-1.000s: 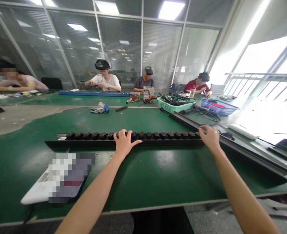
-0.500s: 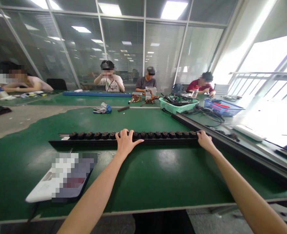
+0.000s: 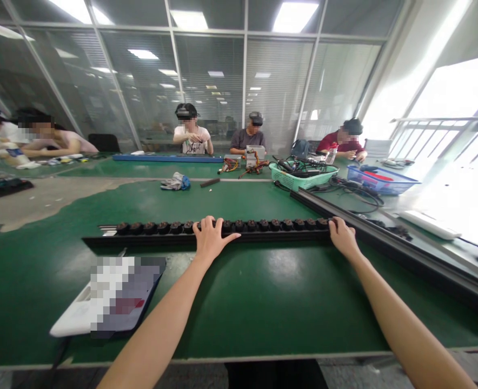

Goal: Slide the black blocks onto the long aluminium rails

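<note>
Black rail (image 3: 281,237), seen from my head camera, lies left to right across the middle of the green table (image 3: 271,308) before me, carrying a row of dark round pieces (image 3: 263,225) with brownish tops. At its left end a short silvery strip (image 3: 108,231) shows past the row. My left hand (image 3: 211,240) rests over the rail left of its middle, fingers spread wide across the pieces and thumb stretched rightward along the near side. My right hand (image 3: 343,237) is at the right end, fingers bent and drawn narrow against the last piece; I cannot tell whether they pinch it or only touch it.

Just beyond that hand, a second dark rail (image 3: 421,265) slants from the far middle to the near right. Near left of me sit a white device (image 3: 74,316) and a dark flat case (image 3: 144,302), side by side and partly blurred. On the far side are a crumpled grey and blue bundle (image 3: 176,182), a green basket (image 3: 304,181) of cables and, farther right, a blue basket (image 3: 401,185).
</note>
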Motion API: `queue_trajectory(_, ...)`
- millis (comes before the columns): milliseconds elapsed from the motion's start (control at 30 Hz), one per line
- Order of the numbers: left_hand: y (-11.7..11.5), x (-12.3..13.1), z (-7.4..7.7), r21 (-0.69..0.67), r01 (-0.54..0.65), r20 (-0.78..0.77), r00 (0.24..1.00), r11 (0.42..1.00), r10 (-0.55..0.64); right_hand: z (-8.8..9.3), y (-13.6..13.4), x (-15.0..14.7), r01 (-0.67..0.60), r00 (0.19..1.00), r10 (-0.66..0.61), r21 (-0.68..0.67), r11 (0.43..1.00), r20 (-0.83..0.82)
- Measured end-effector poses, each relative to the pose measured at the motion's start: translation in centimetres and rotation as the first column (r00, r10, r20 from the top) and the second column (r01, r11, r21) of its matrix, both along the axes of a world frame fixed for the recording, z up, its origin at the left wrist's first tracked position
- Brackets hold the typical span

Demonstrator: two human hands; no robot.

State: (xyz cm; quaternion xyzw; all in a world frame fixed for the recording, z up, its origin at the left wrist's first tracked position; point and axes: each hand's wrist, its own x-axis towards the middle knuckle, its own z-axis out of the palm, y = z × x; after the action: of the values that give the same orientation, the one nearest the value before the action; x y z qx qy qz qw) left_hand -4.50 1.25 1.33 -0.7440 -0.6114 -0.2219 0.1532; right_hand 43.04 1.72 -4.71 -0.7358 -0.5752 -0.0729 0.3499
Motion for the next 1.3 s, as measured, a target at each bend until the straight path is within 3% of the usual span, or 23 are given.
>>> queue_trajectory(200,0.1,-0.1,-0.1,0.010,0.012,0.011,1.000,1.000,-0.012,-0.2,-0.2,0.2,0.066,0.995,-0.064,0.027,0.997,-0.082)
queue_trajectory(433,0.0,0.0,0.0,0.000,0.005,0.005,1.000,1.000,-0.005,0.6,-0.7,0.6,0.022,0.980,-0.014,0.037,0.999,-0.198)
queue_trajectory(867,-0.4,0.0,0.1,0.000,0.006,-0.015,1.000,1.000,-0.006,1.8,-1.4,0.2,0.061,0.967,-0.050,0.037,0.997,-0.250)
queue_trajectory(1300,-0.5,-0.1,0.3,-0.032,0.009,0.022,1.000,0.999,-0.008,1.3,-1.8,-0.1,0.081,0.978,-0.071,0.045,0.996,-0.196)
